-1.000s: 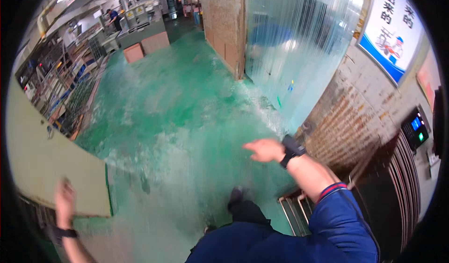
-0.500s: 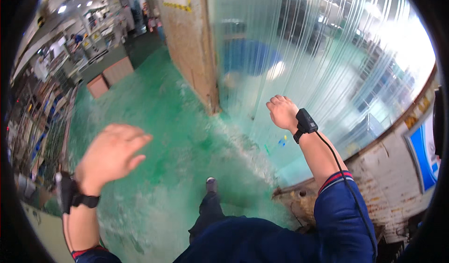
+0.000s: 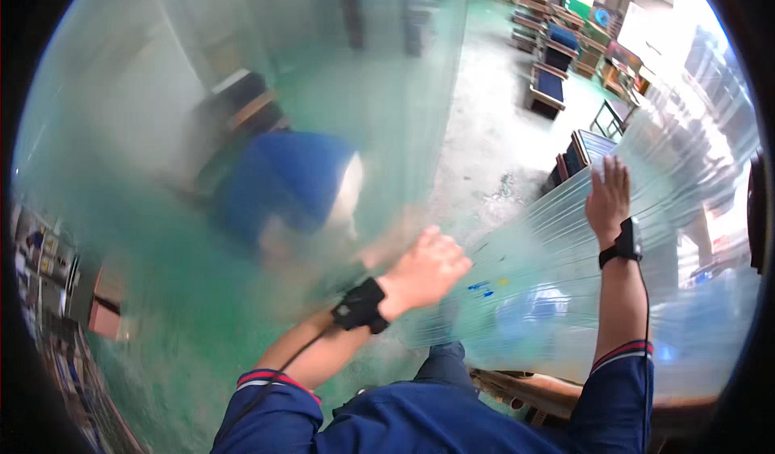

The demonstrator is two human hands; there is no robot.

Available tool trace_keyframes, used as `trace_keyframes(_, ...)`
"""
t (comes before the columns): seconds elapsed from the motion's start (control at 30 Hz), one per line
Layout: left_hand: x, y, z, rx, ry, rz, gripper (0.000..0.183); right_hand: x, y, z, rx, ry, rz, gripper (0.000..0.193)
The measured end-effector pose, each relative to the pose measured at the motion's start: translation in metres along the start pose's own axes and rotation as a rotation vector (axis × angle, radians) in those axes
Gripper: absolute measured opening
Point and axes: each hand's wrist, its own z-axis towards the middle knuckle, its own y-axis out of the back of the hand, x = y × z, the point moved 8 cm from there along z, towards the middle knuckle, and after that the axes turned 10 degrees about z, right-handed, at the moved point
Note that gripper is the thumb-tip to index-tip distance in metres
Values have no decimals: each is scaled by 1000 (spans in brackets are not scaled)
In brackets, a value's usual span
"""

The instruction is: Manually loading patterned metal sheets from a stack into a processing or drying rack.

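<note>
A clear plastic strip curtain (image 3: 533, 236) hangs in front of me, parted in the middle. My right hand (image 3: 609, 200) lies flat against its right part, fingers stretched out and holding nothing. At the edge of the blurry left curtain part (image 3: 363, 75) is my left hand (image 3: 428, 268), back toward me and fingers bent away. Whether it grips the plastic or only presses on it is hidden. Each wrist wears a black strapped device with a cable, the left device (image 3: 360, 305) and the right device (image 3: 626, 242).
Through the gap shows a pale floor (image 3: 488, 107) with several low stacks (image 3: 547, 87) of dark trays or boards. A blurred blue shape (image 3: 282, 175) appears in the left plastic. Reddish-brown boxes (image 3: 106, 301) stand at far left. A worn ledge (image 3: 533, 389) lies below right.
The view has turned right, toward the curtain. My left hand has moved across to the curtain's edge. The right hand has opened out flat on the plastic, and a gap now shows between the strips.
</note>
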Motion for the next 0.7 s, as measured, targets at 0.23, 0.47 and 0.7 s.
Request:
trace_keyframes(0.23,293,-66,-47,151,786,251,55,-138,-226,104,385,-431,-56,39)
trace_keyframes(0.47,475,-76,-119,365,1383,445,59,42,-439,344,778,-100,475,47)
trace_keyframes(0.7,589,-89,-142,930,1643,329,65,-44,-670,451,845,-8,593,49)
